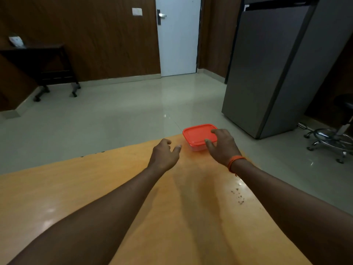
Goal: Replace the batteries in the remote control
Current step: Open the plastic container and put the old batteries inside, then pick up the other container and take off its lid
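Reaching w/ both hands spread, right hand [222,145] touching the lidded container [198,137], left hand [165,153] empty; prob light, slick plastic, so grip its sides.

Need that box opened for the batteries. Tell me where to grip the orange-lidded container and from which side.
Grip the orange-lidded container across its lid rim from above and the near side. It sits flat at the table's far corner, lid on. The right hand already rests on its right edge; the left hand could steady the left side.
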